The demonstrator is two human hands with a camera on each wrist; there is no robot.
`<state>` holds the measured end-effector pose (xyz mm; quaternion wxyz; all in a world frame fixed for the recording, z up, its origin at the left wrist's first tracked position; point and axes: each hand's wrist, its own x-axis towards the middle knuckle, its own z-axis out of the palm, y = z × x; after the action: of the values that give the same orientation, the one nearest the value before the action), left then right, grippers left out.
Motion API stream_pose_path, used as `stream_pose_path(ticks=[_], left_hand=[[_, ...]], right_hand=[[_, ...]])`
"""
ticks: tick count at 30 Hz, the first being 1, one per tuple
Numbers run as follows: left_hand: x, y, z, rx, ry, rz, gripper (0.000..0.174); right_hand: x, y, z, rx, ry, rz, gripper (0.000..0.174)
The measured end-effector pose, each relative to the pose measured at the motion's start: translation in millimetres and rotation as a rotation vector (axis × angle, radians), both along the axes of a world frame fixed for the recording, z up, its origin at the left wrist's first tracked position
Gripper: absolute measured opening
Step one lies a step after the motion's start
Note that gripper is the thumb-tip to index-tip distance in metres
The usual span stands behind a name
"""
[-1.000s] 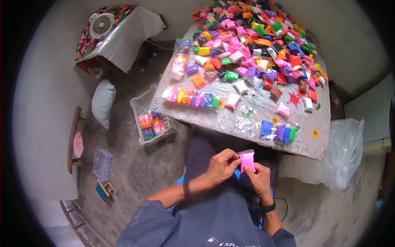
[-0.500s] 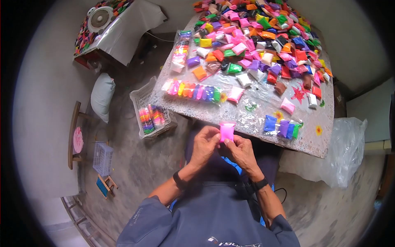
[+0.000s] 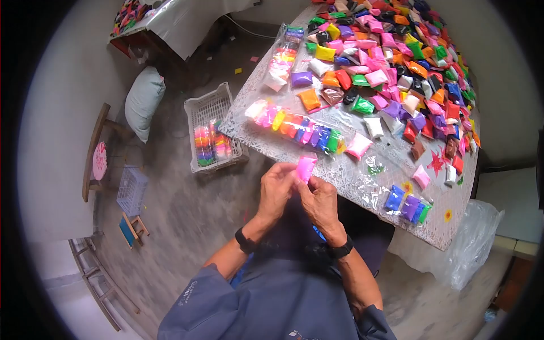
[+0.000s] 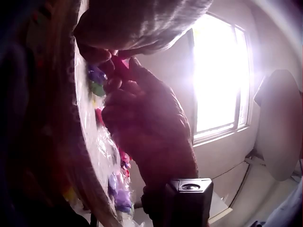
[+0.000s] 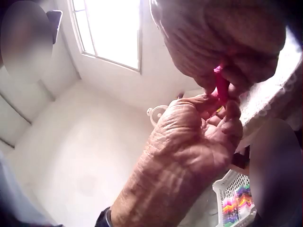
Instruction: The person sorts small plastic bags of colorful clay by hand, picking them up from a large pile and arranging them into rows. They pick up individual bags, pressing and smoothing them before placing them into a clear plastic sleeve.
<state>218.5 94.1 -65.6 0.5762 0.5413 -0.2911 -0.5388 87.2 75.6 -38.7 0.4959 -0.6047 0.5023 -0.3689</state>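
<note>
Near the table's front edge, a small pink packet (image 3: 306,168) is held up between both hands. The left hand (image 3: 275,194) pinches its left lower side, and the right hand (image 3: 320,205) pinches its lower end, fingertips close together. In the left wrist view the pink packet (image 4: 124,69) shows between the left hand (image 4: 142,23) above and the right hand (image 4: 150,118) below. The right wrist view shows the pink packet (image 5: 221,85) mostly covered by fingers, with the right hand (image 5: 222,38) above and the left hand (image 5: 180,151) below.
Colourful packets (image 3: 391,73) heap on the table (image 3: 249,122). Nearer lie a filled clear strip (image 3: 294,126), another strip (image 3: 284,56) and a part-filled one (image 3: 409,205). A white basket (image 3: 209,102) with filled strips stands on the floor at left.
The packet first moved left and up, towards the table edge, and the left hand came to pinch it too. It now tilts in both hands. The head view has shifted, moving the table right.
</note>
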Motion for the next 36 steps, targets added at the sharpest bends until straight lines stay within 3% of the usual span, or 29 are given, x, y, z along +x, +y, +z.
stream_pose_path(ticks=[7, 28, 30, 31, 33, 36], left_hand=[[14.3, -19.5, -15.6, 0.081, 0.058, 0.02, 0.021], [23.6, -26.7, -26.3, 0.104, -0.026, -0.041, 0.02], [24.5, -24.7, -24.0, -0.052, -0.566, -0.042, 0.024], [24.5, -24.3, -20.2, -0.054, -0.568, -0.043, 0.024], [23.6, -23.6, -6.9, -0.287, -1.017, 0.04, 0.03], [7.2, -9.7, 17.6, -0.086, -0.802, -0.036, 0.035]], right_hand=[[16.6, -21.5, -13.6, 0.088, 0.126, 0.014, 0.024], [21.4, -24.2, -29.7, 0.135, 0.147, -0.043, 0.026], [20.6, -21.9, -27.4, -0.042, 0.249, -0.049, 0.024], [20.4, -19.8, -25.8, -0.044, 0.247, -0.051, 0.024], [19.4, -14.1, -20.5, -0.28, 0.395, -0.038, 0.017], [18.7, -2.3, -4.2, -0.412, 0.54, 0.026, 0.011]])
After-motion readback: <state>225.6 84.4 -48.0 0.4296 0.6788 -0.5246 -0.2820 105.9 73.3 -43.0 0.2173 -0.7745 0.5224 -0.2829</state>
